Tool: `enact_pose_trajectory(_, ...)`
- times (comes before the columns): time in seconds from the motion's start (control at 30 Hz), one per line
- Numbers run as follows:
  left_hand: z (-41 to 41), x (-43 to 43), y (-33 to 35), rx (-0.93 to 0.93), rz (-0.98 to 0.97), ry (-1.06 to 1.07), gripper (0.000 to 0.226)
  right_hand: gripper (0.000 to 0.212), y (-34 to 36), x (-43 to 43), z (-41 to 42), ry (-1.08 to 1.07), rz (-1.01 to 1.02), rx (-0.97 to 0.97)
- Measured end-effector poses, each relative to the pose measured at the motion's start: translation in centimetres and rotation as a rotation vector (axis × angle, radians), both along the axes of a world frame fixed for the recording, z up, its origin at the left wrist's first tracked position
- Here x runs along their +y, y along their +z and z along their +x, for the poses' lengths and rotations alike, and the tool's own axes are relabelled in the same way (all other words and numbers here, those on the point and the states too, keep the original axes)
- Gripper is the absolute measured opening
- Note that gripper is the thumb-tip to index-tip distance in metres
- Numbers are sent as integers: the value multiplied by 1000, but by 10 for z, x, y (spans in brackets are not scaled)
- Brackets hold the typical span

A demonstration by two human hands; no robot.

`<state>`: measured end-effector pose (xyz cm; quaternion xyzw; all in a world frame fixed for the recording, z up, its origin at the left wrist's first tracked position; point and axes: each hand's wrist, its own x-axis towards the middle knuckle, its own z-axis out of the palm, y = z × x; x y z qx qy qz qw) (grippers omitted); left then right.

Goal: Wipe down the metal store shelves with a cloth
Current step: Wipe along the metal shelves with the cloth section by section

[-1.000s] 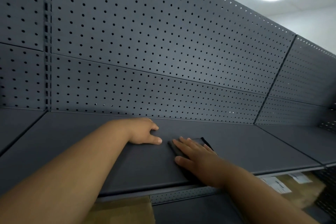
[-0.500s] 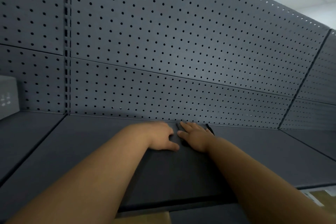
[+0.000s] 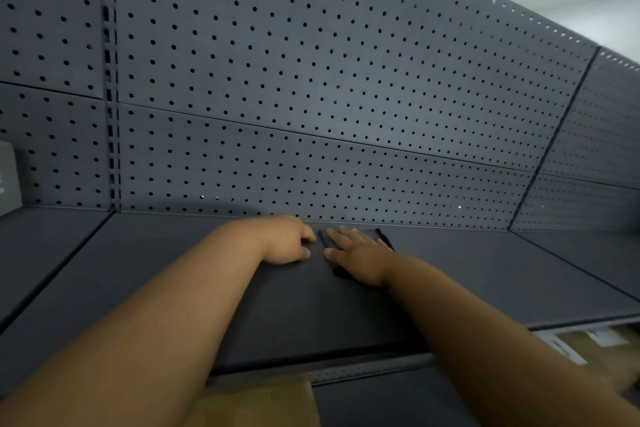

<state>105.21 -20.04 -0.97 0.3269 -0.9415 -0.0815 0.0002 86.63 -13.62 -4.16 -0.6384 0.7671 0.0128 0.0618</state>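
A dark grey metal shelf (image 3: pixel 467 274) runs across the view at chest height. My right hand (image 3: pixel 356 256) lies flat with straight fingers on a dark cloth (image 3: pixel 381 236), pressing it onto the shelf close to the back panel. Most of the cloth is hidden under the hand; only its far and right edges show. My left hand (image 3: pixel 287 243) rests on the shelf just left of the cloth, fingers curled under, holding nothing that I can see.
A perforated dark metal back panel (image 3: pixel 311 97) rises behind the shelf. A pale box (image 3: pixel 8 180) stands on the neighbouring shelf at far left. Cardboard boxes (image 3: pixel 263 402) sit on the level below. An upright slotted post (image 3: pixel 110 114) divides the bays.
My right hand has pushed the cloth from the shelf's front part back toward the rear panel. My left hand stayed beside it. The view has shifted left.
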Motion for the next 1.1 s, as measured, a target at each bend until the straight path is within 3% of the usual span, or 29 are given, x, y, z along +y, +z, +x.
enact_pose_trajectory(0.3, 3, 7, 0, -36, -21, 19, 50, 62, 5, 99, 30, 135, -43, -28)
enact_pose_trajectory(0.47, 26, 5, 6, -107, -25, 2, 55, 62, 8, 111, 35, 132, -30, -15)
enact_pose_trajectory(0.83, 97, -10, -1, -65, -3, -12, 53, 64, 4, 31, 36, 42, -16, -17)
enact_pose_trajectory(1.1, 109, -16, -13, 91, 68, -5, 52, 67, 2, -38, 31, -65, -14, -19)
